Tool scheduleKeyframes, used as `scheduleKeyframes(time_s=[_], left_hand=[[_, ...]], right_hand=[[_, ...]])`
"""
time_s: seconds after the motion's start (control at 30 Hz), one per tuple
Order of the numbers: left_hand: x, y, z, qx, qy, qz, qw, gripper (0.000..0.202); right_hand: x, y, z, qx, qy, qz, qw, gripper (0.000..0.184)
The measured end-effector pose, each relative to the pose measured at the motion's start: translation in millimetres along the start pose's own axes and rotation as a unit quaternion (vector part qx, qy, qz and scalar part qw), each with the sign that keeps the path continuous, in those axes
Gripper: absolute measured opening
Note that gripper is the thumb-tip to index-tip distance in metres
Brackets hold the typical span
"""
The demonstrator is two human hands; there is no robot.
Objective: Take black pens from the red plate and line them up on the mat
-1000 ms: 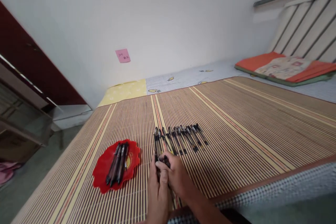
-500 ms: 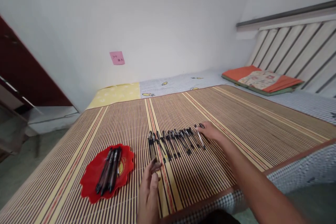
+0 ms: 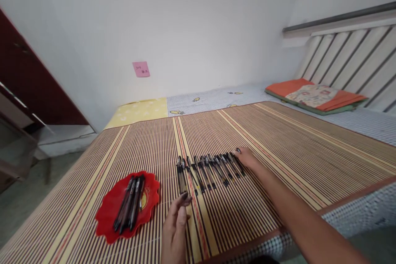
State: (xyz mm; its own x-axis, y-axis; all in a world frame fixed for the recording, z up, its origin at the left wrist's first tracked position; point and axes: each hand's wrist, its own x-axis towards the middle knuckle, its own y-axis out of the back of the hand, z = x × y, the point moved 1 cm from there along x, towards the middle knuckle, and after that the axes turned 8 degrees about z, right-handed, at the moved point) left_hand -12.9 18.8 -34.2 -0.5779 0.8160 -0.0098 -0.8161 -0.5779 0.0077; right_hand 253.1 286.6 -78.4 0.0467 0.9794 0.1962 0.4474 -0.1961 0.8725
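A row of several dark pens (image 3: 208, 168) lies side by side on a striped bamboo mat (image 3: 278, 144). My right hand (image 3: 247, 159) reaches to the right end of the row, fingers lying on the last pen there. My left hand (image 3: 177, 222) hovers near the mat's front edge just below the row's left end, fingers loosely curled with a pen tip at its fingertips. A red scalloped plate (image 3: 107, 225) to the left holds several more dark pens (image 3: 130, 208).
The mat covers a bed against a white wall with a pink sticky note (image 3: 141, 69). An orange and green folded cushion (image 3: 315, 95) lies at the far right by a slatted headboard (image 3: 355, 62). Dark wooden furniture (image 3: 24, 82) stands left, floor below.
My hands were together at the row's left end; the right hand has since reached out to the row's right end. The left hand has stayed near the left end.
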Motion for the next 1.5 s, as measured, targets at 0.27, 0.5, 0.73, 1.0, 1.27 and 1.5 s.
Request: scheduleKeyframes(time_s=[0.27,0.5,0.73,1.0,1.27,1.5], left_hand=[[1.0,0.2,1.8,-0.005,0.001,0.01,1.0,0.048],[2.0,0.6,2.7,-0.007,-0.015,0.011,1.0,0.044],[2.0,1.0,4.5,-0.008,-0.027,0.022,0.999,0.042],[2.2,0.4,7.3,-0.01,-0.025,0.032,0.999,0.044],[7.1,2.6,1.6,-0.005,-0.022,0.009,1.0,0.043],[8.8,5.7,-4.3,-0.001,0.0,-0.012,1.0,0.046]], right_hand=[[-1.0,5.1,6.6,-0.021,0.001,0.008,1.0,0.026],[-5.0,5.4,8.2,0.002,0.024,-0.016,1.0,0.023],[-9.0,1.0,6.9,0.032,0.023,-0.025,0.999,0.019],[-10.1,-2.8,9.6,0.048,0.001,-0.006,0.999,0.023],[-10.5,-3.9,10.3,0.009,-0.019,0.032,0.999,0.026],[-12.1,-9.1,11.8,0.011,-0.008,0.038,0.999,0.031]])
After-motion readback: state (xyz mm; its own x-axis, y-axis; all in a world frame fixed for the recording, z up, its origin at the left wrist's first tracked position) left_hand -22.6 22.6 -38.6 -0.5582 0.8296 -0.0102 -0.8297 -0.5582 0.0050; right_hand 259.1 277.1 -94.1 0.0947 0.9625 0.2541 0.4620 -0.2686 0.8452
